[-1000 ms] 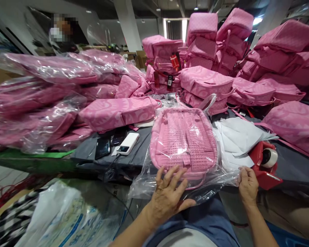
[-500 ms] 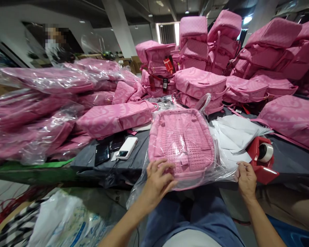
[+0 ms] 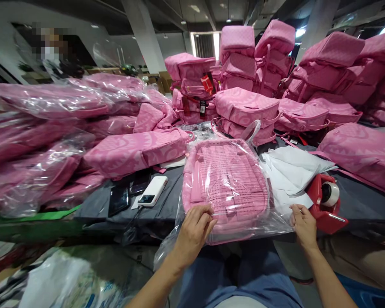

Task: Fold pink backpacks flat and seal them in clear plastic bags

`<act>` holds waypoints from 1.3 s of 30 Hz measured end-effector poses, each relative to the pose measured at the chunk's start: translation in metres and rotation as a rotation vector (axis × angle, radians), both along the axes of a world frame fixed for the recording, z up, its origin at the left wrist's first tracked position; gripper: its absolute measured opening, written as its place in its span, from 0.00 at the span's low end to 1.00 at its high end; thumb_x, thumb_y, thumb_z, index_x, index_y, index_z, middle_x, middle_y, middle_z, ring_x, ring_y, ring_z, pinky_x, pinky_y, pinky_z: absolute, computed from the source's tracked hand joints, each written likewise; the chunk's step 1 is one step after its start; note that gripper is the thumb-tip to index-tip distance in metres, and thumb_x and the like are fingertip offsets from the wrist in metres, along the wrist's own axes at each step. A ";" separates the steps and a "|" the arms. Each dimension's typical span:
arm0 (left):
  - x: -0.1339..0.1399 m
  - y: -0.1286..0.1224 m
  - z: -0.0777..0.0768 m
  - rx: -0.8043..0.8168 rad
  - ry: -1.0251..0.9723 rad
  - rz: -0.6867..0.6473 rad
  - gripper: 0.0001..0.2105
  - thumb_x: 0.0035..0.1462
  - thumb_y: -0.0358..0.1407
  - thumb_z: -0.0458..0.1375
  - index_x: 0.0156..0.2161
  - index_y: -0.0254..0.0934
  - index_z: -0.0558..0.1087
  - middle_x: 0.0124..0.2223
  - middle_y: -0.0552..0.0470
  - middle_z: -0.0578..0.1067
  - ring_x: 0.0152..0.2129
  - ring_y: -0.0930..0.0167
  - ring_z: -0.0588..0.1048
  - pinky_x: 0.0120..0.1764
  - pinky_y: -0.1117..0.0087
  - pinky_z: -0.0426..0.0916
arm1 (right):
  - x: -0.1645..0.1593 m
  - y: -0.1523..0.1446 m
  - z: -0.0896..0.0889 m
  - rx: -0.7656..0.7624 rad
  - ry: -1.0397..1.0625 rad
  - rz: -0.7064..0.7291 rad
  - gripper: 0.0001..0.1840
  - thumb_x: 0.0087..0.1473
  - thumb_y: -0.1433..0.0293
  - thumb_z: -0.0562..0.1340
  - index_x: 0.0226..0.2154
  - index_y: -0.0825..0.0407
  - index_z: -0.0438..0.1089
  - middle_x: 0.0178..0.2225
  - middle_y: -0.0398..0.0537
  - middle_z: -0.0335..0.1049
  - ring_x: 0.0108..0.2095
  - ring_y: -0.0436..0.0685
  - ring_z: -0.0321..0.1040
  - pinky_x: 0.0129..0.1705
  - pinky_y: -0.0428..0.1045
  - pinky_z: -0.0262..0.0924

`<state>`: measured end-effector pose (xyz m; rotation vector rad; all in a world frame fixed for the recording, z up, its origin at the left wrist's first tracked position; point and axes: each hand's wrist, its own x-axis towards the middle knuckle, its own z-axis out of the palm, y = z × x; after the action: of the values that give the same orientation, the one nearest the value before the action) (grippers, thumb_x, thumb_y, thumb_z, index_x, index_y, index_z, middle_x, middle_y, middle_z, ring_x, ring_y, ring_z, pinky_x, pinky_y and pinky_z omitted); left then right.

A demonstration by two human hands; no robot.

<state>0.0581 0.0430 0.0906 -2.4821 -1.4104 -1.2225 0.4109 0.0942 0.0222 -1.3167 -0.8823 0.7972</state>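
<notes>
A pink backpack (image 3: 227,177) lies at the table's front edge with its ribbed panel up, inside a clear plastic bag (image 3: 259,230). My left hand (image 3: 195,229) rests at the lower left of the backpack, its fingers curled together on the plastic. At the bag's lower right corner, my right hand (image 3: 303,224) pinches the loose film between thumb and fingers. Just beside that hand stands a red tape dispenser (image 3: 329,205) with a roll of tape. White paper sheets (image 3: 293,167) lie between the backpack and the dispenser.
Bagged pink backpacks (image 3: 51,102) are heaped on the left. Unbagged pink backpacks (image 3: 237,55) stand in tall stacks behind. A white power bank (image 3: 153,191) with a cable and a dark phone (image 3: 119,199) lie left of my work. A person (image 3: 53,60) stands far back left.
My left hand's fingers, spread apart before, have drawn together on the plastic. My right hand keeps its pinch on the bag's corner. The view has shifted slightly.
</notes>
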 end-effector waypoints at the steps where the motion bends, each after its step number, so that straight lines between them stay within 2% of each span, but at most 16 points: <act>1: 0.000 0.001 0.000 -0.005 -0.005 0.002 0.09 0.70 0.35 0.52 0.36 0.39 0.69 0.40 0.49 0.76 0.39 0.68 0.77 0.44 0.66 0.71 | 0.001 0.002 0.000 -0.022 -0.018 0.001 0.34 0.38 0.37 0.70 0.28 0.50 0.68 0.11 0.32 0.52 0.12 0.46 0.47 0.13 0.43 0.40; 6: -0.001 0.007 0.003 -0.151 -0.013 -0.022 0.09 0.71 0.37 0.52 0.37 0.39 0.70 0.39 0.49 0.76 0.36 0.68 0.75 0.40 0.67 0.70 | 0.006 0.006 0.003 -0.108 -0.107 -0.049 0.37 0.36 0.36 0.70 0.29 0.51 0.70 0.11 0.33 0.54 0.12 0.47 0.48 0.14 0.45 0.41; 8: -0.002 0.010 0.003 -0.195 -0.029 -0.038 0.11 0.71 0.38 0.52 0.35 0.39 0.70 0.38 0.50 0.75 0.35 0.68 0.74 0.38 0.67 0.69 | 0.008 0.006 0.008 -0.154 -0.139 -0.026 0.37 0.34 0.35 0.69 0.29 0.52 0.71 0.12 0.34 0.56 0.13 0.48 0.49 0.14 0.45 0.43; 12: -0.003 0.013 0.004 -0.246 -0.100 -0.060 0.12 0.70 0.39 0.53 0.32 0.40 0.69 0.37 0.51 0.74 0.34 0.68 0.74 0.38 0.68 0.68 | 0.023 -0.007 0.023 -0.156 -0.262 0.018 0.35 0.34 0.38 0.70 0.28 0.52 0.74 0.20 0.43 0.70 0.21 0.53 0.65 0.23 0.48 0.60; 15: -0.003 0.015 0.002 -0.254 -0.147 -0.066 0.14 0.69 0.41 0.54 0.31 0.40 0.70 0.37 0.51 0.75 0.34 0.67 0.75 0.38 0.68 0.68 | 0.050 -0.029 0.039 -0.081 -0.355 -0.110 0.32 0.40 0.41 0.70 0.33 0.51 0.76 0.28 0.48 0.75 0.29 0.57 0.71 0.32 0.50 0.66; 18: -0.004 0.016 -0.003 -0.229 -0.197 -0.068 0.16 0.68 0.45 0.54 0.30 0.41 0.71 0.36 0.51 0.75 0.32 0.67 0.75 0.36 0.68 0.68 | 0.079 -0.048 0.056 0.020 -0.478 -0.358 0.27 0.43 0.45 0.70 0.33 0.51 0.76 0.30 0.49 0.76 0.31 0.57 0.69 0.35 0.50 0.64; 20: -0.005 0.018 -0.005 -0.202 -0.228 -0.070 0.18 0.66 0.50 0.54 0.29 0.42 0.72 0.34 0.51 0.76 0.31 0.66 0.75 0.34 0.68 0.68 | 0.094 -0.051 0.064 -0.013 -0.451 -0.458 0.28 0.39 0.45 0.70 0.31 0.52 0.75 0.30 0.49 0.75 0.31 0.56 0.67 0.33 0.49 0.61; 24: -0.007 0.021 -0.003 -0.239 -0.208 -0.068 0.22 0.65 0.55 0.53 0.28 0.43 0.73 0.34 0.52 0.76 0.30 0.67 0.76 0.33 0.69 0.69 | 0.109 -0.034 0.066 -0.240 -0.259 -0.419 0.34 0.30 0.42 0.68 0.29 0.54 0.78 0.27 0.49 0.74 0.26 0.53 0.61 0.24 0.47 0.49; 27: -0.007 0.021 0.000 -0.226 -0.181 -0.081 0.22 0.65 0.56 0.52 0.29 0.43 0.74 0.34 0.53 0.76 0.30 0.68 0.77 0.32 0.70 0.69 | 0.107 -0.020 0.062 -0.299 -0.204 -0.375 0.33 0.29 0.43 0.69 0.26 0.56 0.79 0.23 0.50 0.73 0.23 0.52 0.60 0.22 0.47 0.47; 32: -0.008 0.024 -0.004 -0.184 -0.139 -0.072 0.22 0.66 0.54 0.52 0.29 0.43 0.73 0.34 0.54 0.76 0.29 0.69 0.78 0.32 0.70 0.71 | 0.103 -0.016 0.056 -0.297 -0.153 -0.384 0.30 0.23 0.45 0.70 0.21 0.55 0.76 0.21 0.49 0.72 0.20 0.52 0.59 0.21 0.47 0.48; 35: -0.011 0.028 -0.010 -0.198 -0.094 -0.080 0.22 0.66 0.56 0.51 0.30 0.44 0.74 0.34 0.53 0.76 0.30 0.68 0.78 0.33 0.70 0.73 | 0.102 -0.016 0.052 -0.293 -0.141 -0.392 0.30 0.23 0.44 0.70 0.19 0.54 0.74 0.17 0.48 0.69 0.19 0.52 0.58 0.21 0.48 0.49; 39: -0.022 0.034 -0.030 -0.212 -0.071 -0.095 0.21 0.65 0.57 0.51 0.34 0.46 0.76 0.37 0.52 0.79 0.34 0.65 0.80 0.37 0.67 0.76 | 0.097 -0.014 0.057 -0.202 -0.173 -0.422 0.28 0.27 0.44 0.70 0.17 0.52 0.71 0.17 0.47 0.68 0.21 0.54 0.60 0.25 0.49 0.54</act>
<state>0.0363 0.0767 0.0603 -2.6983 -1.5300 -1.2494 0.5080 0.0802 0.0794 -1.6984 -0.6336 0.4529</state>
